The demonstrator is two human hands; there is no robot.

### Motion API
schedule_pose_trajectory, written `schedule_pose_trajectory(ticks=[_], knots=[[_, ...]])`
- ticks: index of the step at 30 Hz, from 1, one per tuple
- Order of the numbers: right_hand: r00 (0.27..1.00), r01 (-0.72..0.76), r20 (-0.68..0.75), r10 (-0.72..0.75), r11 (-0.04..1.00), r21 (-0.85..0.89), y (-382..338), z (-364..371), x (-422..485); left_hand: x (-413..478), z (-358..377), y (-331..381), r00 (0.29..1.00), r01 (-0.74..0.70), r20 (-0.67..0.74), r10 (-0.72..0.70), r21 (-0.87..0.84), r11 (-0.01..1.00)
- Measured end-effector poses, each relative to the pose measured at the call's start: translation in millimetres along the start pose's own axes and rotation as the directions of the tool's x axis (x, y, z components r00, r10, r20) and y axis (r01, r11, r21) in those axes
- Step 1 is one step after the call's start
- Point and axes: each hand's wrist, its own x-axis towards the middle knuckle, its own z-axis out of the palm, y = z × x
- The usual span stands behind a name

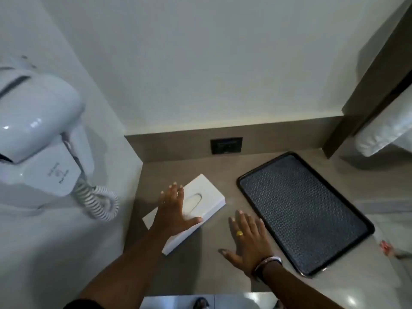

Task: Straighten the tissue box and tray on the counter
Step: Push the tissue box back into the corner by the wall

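L hand (pixel 172 208) flat, fingers spread on white tissue box (pixel 204 195), box askew, R hand (pixel 247 239) open, gripping nothing, beside black tray (pixel 365 221)

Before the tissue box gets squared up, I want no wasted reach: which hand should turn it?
Left. The left hand already lies flat on the skewed tissue box; the right hand rests on the counter beside the tray.

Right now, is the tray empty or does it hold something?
Empty: the tray shows only its bare textured mat, rim to rim.
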Motion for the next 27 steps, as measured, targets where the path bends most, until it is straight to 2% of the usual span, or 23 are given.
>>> schedule_pose_trajectory(ticks=[4,14,21,27], knots=[[0.994,-0.053,0.096,0.054,0.999,-0.014,0.1,26.8,-3.0,3.6,8.5,-5.6,0.995,0.052,0.091,-0.049,-0.031,0.998],[0.985,-0.054,0.167,0.049,0.998,0.025,4.9,42.0,0.9,9.1,16.7,-15.1,0.981,0.008,0.195,-0.003,-0.027,1.000],[0.985,-0.047,0.168,0.042,0.999,0.025,6.7,45.7,1.9,9.0,12.8,-14.5,0.987,0.021,0.157,-0.018,-0.015,1.000],[0.987,-0.044,0.155,0.039,0.999,0.027,7.3,47.7,2.6,9.9,9.6,-12.8,0.981,0.173,0.111,-0.161,-0.102,0.980]])
